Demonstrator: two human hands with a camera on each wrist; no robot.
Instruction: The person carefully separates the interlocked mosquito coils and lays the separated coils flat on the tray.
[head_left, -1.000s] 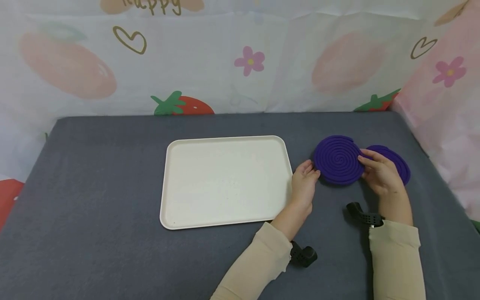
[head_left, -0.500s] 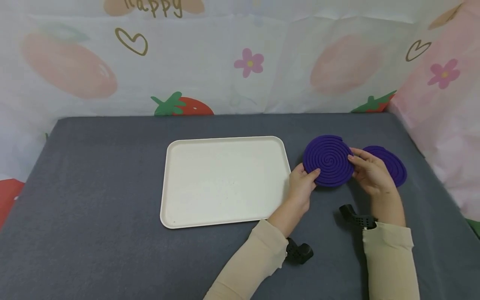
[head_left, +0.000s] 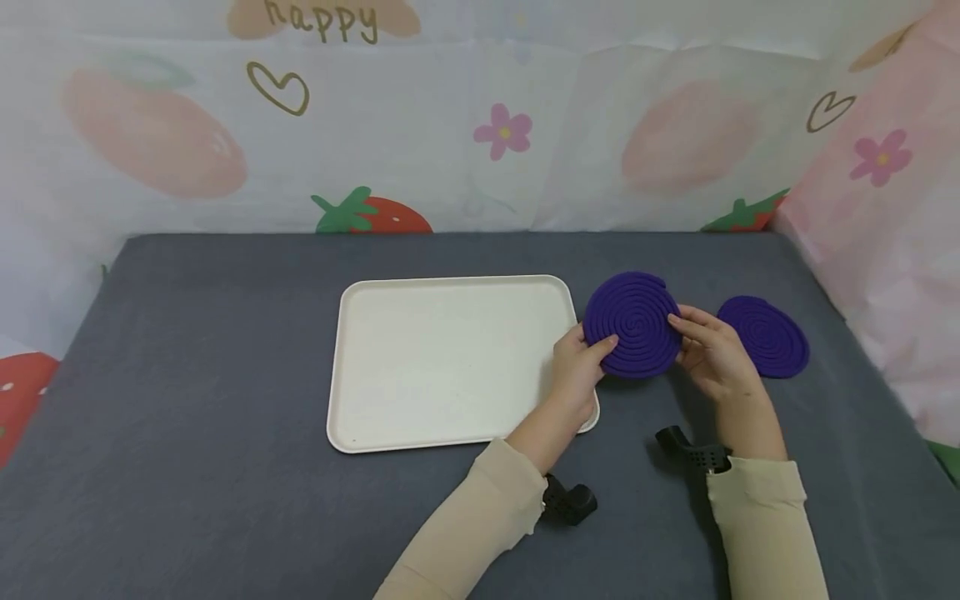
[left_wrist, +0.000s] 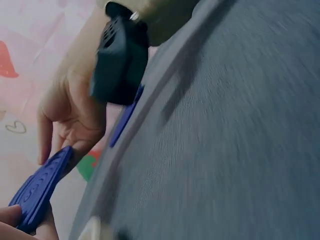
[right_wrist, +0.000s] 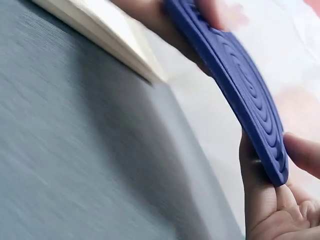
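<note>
A round purple coaster with a spiral pattern (head_left: 634, 325) is held above the table between both hands, tilted toward the head camera. My left hand (head_left: 576, 373) pinches its lower left edge, thumb on the spiral face and fingers behind. On its right edge my right hand (head_left: 718, 354) pinches it with thumb and fingers. The right wrist view shows the coaster (right_wrist: 245, 85) off the cloth, its shadow below. Farther right a second purple spiral coaster (head_left: 767, 337) lies flat on the table, just beyond the right hand.
A cream rectangular tray (head_left: 450, 367) lies on the grey cloth-covered table (head_left: 210, 417), its right edge partly behind the left hand. Black wrist devices (head_left: 572, 502) are worn at both wrists. A printed curtain (head_left: 570, 100) hangs behind the table.
Both hands have carried the coaster left, toward the tray. The left hand, at first only at its edge, now pinches it. The second coaster is now less covered by the right hand.
</note>
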